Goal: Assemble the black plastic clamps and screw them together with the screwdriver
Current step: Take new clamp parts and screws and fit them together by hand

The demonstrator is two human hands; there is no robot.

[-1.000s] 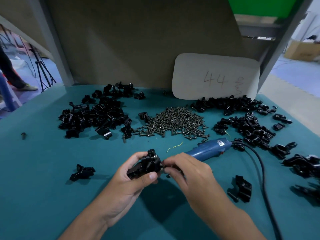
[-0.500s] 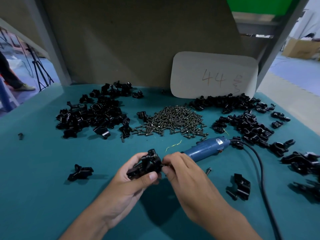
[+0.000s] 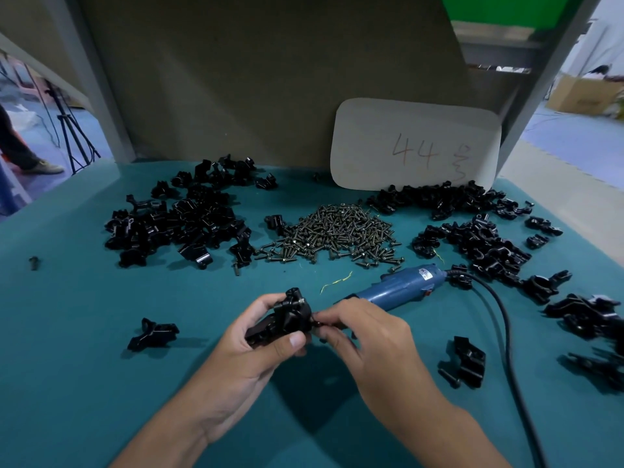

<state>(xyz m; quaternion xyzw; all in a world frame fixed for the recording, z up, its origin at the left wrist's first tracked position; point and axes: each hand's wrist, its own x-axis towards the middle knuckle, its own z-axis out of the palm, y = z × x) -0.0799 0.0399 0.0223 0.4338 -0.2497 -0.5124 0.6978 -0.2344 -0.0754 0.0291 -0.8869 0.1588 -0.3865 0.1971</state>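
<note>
Head view: the left hand (image 3: 250, 352) holds one black clamp (image 3: 283, 320) above the teal tabletop (image 3: 67, 383), thumb and fingers wrapped round it. The right hand (image 3: 368, 342) meets it from the right, fingertips pinching something small at the clamp's side, too small to name. Just beyond the right hand's grip lies one blue screwdriver (image 3: 401, 287), its black cable (image 3: 503, 329) trailing right and toward the near edge. Farther back sits one screw pile (image 3: 334, 236), flanked by a left heap of clamp parts (image 3: 179, 222) and a right heap (image 3: 472, 228), each too many to count. One loose part (image 3: 153, 334) lies left of the grip, another (image 3: 466, 361) right of it. Bare tabletop surrounds both hands. A white card (image 3: 415, 145) leans at the back.
</note>
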